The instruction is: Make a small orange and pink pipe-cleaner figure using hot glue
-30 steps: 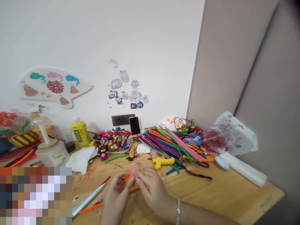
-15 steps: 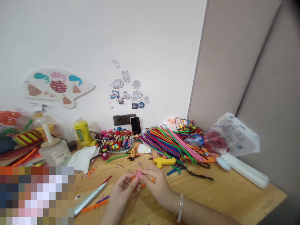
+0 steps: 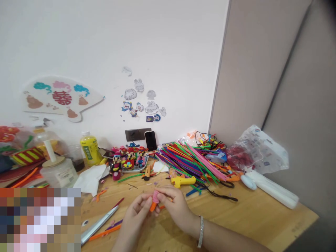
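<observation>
Just above the front of the wooden table, my left hand (image 3: 140, 211) and my right hand (image 3: 174, 203) meet with bent fingers. Between their fingertips is a small pink and orange pipe cleaner piece (image 3: 155, 197); its pink part is on top, and a short orange end points down. Both hands pinch it, and the fingers hide some of it. A bracelet (image 3: 201, 231) circles my right wrist. Orange pipe cleaner (image 3: 105, 232) lies on the table left of my left wrist, beside long silver scissors or a similar blade (image 3: 101, 224).
Behind my hands lie a yellow glue gun (image 3: 183, 181) and a heap of coloured pipe cleaners (image 3: 189, 161). Small figures (image 3: 130, 159) crowd a tray, with a phone (image 3: 151, 141) propped behind. A yellow bottle (image 3: 89, 148) and a pump jar (image 3: 60, 171) stand left; a white cylinder (image 3: 275, 190) lies right.
The pink and orange piece has turned between my fingertips, and more of its orange end now shows below the pink. My hands have barely shifted; the view has moved slightly.
</observation>
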### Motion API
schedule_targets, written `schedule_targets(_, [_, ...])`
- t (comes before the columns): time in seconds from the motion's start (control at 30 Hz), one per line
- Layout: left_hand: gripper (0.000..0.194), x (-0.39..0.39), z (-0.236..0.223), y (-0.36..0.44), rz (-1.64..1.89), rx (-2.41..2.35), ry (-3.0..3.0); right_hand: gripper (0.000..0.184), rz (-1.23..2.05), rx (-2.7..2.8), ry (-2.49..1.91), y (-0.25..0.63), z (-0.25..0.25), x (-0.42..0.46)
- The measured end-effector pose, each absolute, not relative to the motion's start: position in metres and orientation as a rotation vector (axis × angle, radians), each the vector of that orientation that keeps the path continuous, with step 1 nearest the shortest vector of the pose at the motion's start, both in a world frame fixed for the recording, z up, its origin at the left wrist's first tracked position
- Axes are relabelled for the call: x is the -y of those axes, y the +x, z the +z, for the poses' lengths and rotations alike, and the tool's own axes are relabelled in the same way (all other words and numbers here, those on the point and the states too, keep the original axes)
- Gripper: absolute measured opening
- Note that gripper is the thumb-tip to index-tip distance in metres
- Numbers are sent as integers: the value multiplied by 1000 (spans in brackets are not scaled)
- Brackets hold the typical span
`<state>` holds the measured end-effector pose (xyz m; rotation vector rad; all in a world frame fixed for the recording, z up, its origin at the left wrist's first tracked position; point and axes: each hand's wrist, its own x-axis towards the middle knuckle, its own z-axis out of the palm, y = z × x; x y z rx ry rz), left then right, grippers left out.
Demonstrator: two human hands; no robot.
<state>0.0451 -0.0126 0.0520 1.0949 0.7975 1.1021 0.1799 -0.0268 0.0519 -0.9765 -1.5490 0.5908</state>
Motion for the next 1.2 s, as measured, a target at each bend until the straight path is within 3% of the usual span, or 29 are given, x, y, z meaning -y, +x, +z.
schedule_targets(0.27, [40,1,39,44,1149,-768,969,30,741,1490,-929,188,41,17])
schedule_targets(0.83, [36,5,43,45,1087,-772,1059,20,543,1619,-973,186,50,21])
schedule_targets(1.0, [35,7,43,47,1137,-783,977,16,150,1647,-1246,214,63,4])
schedule_targets(1.13, [32,4,44,43,1139,-740,876,17,-360,1641,-1891,268,73,-13])
schedule_targets(1.2, [31,3,45,41,1130,-750,858,18,-465,1559,-2259,294,74,-17])
